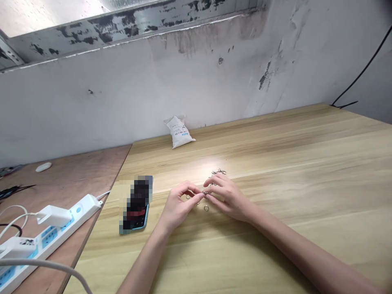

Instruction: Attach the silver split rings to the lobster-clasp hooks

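The head view shows two bare hands, the left hand and the right hand, brought together over one pale wood-grain tabletop. Thumbs and fingers of both pinch one small silvery metal piece between them; its shape is mostly covered by fingertips. One round silvery metal ring lies just below, wholly in sight; at least two more peek out around the left hand, partly hidden. Beyond the right hand sits a cluster of small dark-silver metal clasps, overlapping and partly covered, too tangled to count. One blue-edged phone is largely blurred by pixelation. One white plastic packet carries print too small to read. One white power strip holds two white block adapters, the nearer cut off by the frame edge.
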Demonstrator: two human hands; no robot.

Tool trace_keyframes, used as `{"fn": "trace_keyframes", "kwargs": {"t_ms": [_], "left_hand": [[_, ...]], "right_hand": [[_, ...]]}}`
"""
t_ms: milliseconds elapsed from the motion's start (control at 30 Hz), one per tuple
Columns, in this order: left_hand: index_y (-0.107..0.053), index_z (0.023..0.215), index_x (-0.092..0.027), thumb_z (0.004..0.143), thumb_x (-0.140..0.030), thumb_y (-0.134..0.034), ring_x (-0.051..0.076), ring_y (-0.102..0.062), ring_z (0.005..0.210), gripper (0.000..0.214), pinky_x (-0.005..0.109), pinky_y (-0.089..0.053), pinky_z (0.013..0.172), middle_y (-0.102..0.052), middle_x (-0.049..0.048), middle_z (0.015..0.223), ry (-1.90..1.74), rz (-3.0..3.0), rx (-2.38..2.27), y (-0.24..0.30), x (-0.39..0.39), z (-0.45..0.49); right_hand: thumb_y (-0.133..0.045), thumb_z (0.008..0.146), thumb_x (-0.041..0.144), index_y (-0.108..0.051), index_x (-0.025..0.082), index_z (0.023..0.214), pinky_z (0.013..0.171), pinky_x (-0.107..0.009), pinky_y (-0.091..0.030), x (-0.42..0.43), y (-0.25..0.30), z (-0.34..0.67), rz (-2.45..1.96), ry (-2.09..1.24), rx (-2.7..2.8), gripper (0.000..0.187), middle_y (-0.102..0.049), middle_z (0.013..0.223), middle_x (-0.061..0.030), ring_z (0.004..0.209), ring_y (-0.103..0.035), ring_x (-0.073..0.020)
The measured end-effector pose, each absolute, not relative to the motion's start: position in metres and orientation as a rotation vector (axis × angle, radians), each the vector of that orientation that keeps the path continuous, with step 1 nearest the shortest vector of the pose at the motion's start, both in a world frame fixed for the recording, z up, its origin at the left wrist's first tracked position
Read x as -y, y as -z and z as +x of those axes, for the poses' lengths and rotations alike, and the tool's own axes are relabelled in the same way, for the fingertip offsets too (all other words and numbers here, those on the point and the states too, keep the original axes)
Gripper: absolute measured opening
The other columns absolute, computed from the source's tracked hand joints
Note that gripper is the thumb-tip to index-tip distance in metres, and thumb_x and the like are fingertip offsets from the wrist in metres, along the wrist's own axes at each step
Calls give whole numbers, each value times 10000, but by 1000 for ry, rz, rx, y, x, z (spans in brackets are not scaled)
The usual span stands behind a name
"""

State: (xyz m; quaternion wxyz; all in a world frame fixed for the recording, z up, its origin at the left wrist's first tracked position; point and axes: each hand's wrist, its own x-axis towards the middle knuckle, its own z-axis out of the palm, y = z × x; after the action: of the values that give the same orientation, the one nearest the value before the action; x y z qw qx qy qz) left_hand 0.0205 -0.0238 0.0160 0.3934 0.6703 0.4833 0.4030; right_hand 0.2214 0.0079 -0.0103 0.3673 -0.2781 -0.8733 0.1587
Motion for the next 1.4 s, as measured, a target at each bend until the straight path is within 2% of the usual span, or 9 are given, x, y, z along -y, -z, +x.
{"fn": "trace_keyframes", "kwargs": {"t_ms": [367, 533, 633, 1033, 1400], "left_hand": [[-659, 769, -184, 860, -217, -621, 124, -605, 735, 104, 240, -481, 706, -663, 1, 780, -980, 1783, -1261, -16, 23, 21], [-628, 850, -185, 869, -237, -605, 118, -600, 723, 60, 239, -487, 692, -649, 1, 834, -967, 1785, -1320, -15, 23, 22], [-616, 830, -182, 869, -241, -603, 119, -595, 728, 72, 242, -489, 702, -640, 4, 833, -951, 1801, -1312, -15, 23, 22], [-654, 798, -178, 867, -300, -615, 134, -606, 718, 146, 253, -501, 677, -666, 30, 831, -949, 1742, -1325, -15, 22, 22], [-705, 819, -189, 837, -250, -691, 143, -613, 756, 65, 257, -493, 683, -668, 31, 826, -1061, 1766, -1170, -16, 23, 20]], "right_hand": [[-418, 1005, 230, -603, 200, 897, 778, -383, -436, -7, 1, 220, -622, -586, 2210, 216, -648, 902, -72, 849, -540, -200], [-431, 995, 215, -592, 199, 871, 767, -374, -433, -7, 1, 220, -645, -596, 2182, 204, -649, 881, -66, 828, -539, -196], [-442, 991, 221, -595, 196, 869, 759, -373, -431, -8, 3, 221, -683, -574, 2166, 198, -645, 876, -70, 815, -536, -195], [-454, 985, 214, -597, 195, 863, 750, -371, -427, -7, 3, 221, -708, -540, 2164, 189, -642, 857, -69, 810, -531, -196], [-484, 963, 209, -593, 198, 889, 743, -377, -434, -7, 5, 219, -657, -525, 2198, 133, -644, 864, -68, 825, -528, -204]]}}
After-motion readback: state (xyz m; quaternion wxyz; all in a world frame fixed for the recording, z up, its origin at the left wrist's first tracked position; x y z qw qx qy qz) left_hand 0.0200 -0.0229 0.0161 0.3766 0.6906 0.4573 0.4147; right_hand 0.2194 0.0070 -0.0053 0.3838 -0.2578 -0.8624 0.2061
